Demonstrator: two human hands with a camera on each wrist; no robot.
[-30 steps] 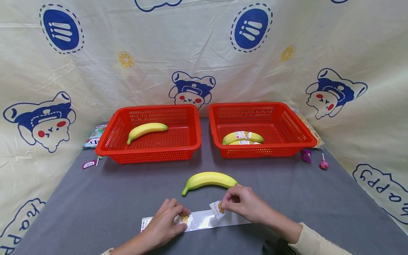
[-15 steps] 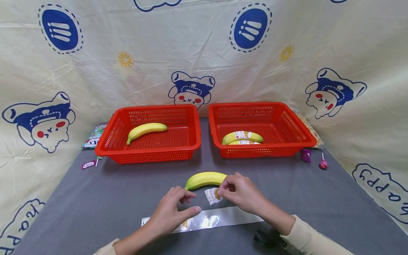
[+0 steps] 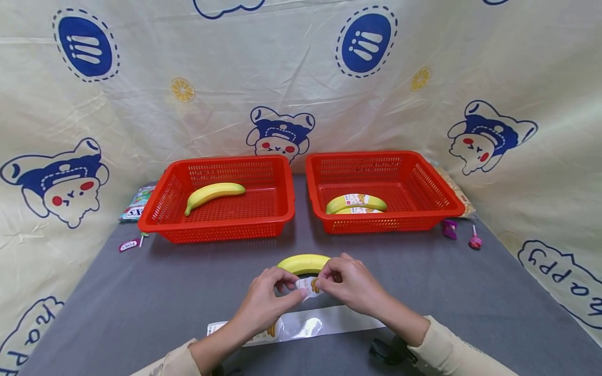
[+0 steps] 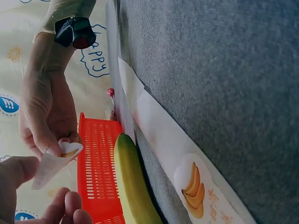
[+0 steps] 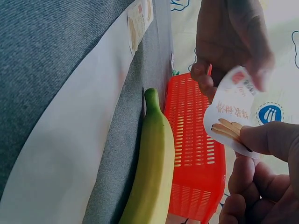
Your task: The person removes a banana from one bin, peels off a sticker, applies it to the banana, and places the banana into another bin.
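Note:
A small white sticker (image 3: 308, 286) with a banana picture is pinched between the thumb and fingers of my right hand (image 3: 352, 284). My left hand (image 3: 265, 296) is at the sticker's other end, its thumb overlapping the edge while its fingertips stand apart from the thumb in the left wrist view. Just beyond both hands lies a yellow banana (image 3: 303, 263) with a greenish stem (image 5: 152, 100), its ends partly hidden in the head view. Nearer to me, a glossy backing strip (image 3: 329, 319) lies flat, and it bears another banana sticker (image 4: 191, 191).
At the back left, a red basket (image 3: 221, 236) holds one plain banana (image 3: 213, 194). The right red basket (image 3: 376, 224) holds two labelled bananas (image 3: 357, 202). Candy packets, a purple sweet (image 3: 449, 228) and a lollipop (image 3: 475, 241) lie beside the baskets.
My right hand has lifted the sticker off the strip and carried it forward, close to the banana. My left hand has left the strip and come up to the sticker's left edge.

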